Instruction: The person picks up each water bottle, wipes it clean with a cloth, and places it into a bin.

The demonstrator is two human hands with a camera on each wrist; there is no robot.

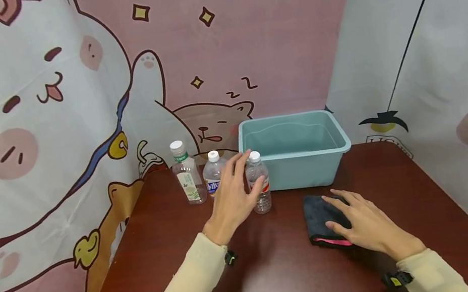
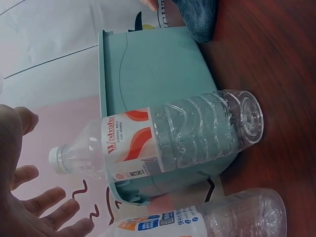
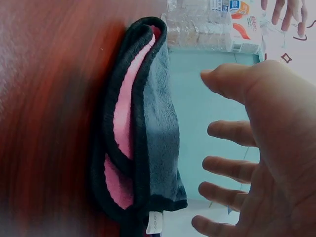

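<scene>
My left fingers (image 2: pixel 45 201), spread apart like my right fingers (image 3: pixel 229 169), could brush and topple the nearby clear, red-and-white-labelled plastic bottle (image 2: pixel 170 134).

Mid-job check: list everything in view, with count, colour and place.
green-labelled bottle: 1, clear, white cap, leftmost of the row on the table
blue-labelled bottle: 1, clear, white cap, middle of the row
red-labelled bottle: 1, clear, white cap, upright in front of the bin
bin: 1, pale teal, toward the table's far edge
folded cloth: 1, dark grey, pink and black, in front of the bin
table: 1, reddish brown, under everything
cartoon backdrop: pink and white, behind the table
sleeves: 2, cream, on both arms
wrist devices: 2, mainly black, one per wrist
left hand: 1, bare, near the red-labelled bottle
right hand: 1, bare, above the cloth
</scene>
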